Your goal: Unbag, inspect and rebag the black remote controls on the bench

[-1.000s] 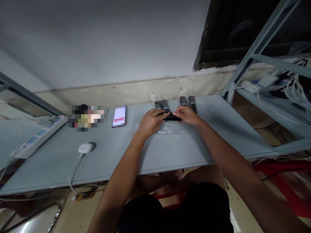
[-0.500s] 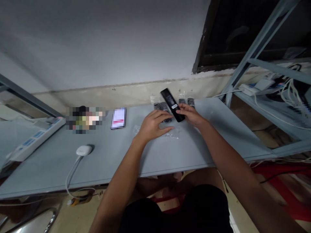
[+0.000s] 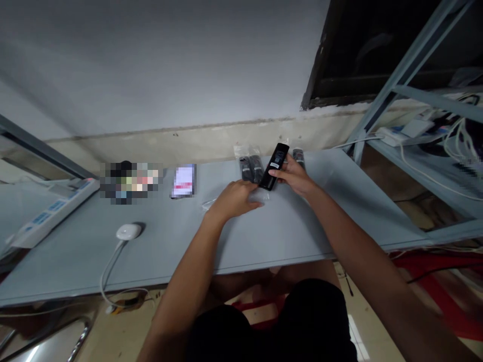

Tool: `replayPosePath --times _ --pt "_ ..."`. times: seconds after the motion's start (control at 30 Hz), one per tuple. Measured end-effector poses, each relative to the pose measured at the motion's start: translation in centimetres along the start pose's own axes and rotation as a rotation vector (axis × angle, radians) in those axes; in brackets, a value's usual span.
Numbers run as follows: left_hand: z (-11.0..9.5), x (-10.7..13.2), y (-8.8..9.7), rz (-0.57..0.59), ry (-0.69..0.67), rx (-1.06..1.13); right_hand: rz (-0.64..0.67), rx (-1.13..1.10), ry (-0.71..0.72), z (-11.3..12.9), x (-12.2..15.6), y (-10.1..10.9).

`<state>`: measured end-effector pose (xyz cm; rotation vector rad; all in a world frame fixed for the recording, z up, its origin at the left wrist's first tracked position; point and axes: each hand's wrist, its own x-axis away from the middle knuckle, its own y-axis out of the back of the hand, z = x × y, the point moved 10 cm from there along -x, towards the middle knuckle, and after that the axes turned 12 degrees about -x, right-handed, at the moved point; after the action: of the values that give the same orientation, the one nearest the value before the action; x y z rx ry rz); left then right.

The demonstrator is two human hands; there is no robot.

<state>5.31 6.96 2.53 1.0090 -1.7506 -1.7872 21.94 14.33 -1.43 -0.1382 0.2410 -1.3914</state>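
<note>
My right hand is closed on a black remote control, its thumb pressed on the face with printed text and a white label. The remote is tilted, its top leaning to the right. My left hand is open near the lower end, thumb and fingers apart; whether its fingertips touch the remote is hard to see. Beneath the left hand lies a clear plastic bag, partly hidden. Behind stand bagged dark remotes, and another bagged remote lies to the right, partly covered by my right hand.
On the grey table lie a phone with a lit screen and a round white device with a cable. A white power strip is at the left edge. A metal shelf with cables stands at the right.
The remote has swung from leaning left to leaning right in my right hand. My left hand has shifted slightly and its thumb and fingers are closer together.
</note>
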Motion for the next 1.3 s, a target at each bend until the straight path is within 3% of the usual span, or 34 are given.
replayPosePath --times 0.27,0.53,0.77,0.93,1.07,1.3 --pt "2.4 0.4 0.4 -0.039 0.077 0.07 -0.006 0.06 0.018 -0.8 -0.4 0.6" --pt "2.2 0.5 0.8 -0.076 0.096 0.084 -0.092 0.08 0.148 -0.8 -0.6 1.2" --pt "2.8 0.5 1.5 -0.151 0.305 0.029 -0.124 0.046 0.216 -0.6 0.2 -1.1" --pt "2.4 0.4 1.5 -0.185 0.299 0.053 -0.085 0.072 0.2 -1.1 0.4 -2.5" --pt "2.4 0.2 1.5 -0.188 0.257 0.268 -0.078 0.056 0.135 -1.5 -0.2 -1.5" --pt "4.8 0.2 -0.4 -0.088 0.398 0.729 0.101 -0.059 0.058 -0.7 0.0 -1.6"
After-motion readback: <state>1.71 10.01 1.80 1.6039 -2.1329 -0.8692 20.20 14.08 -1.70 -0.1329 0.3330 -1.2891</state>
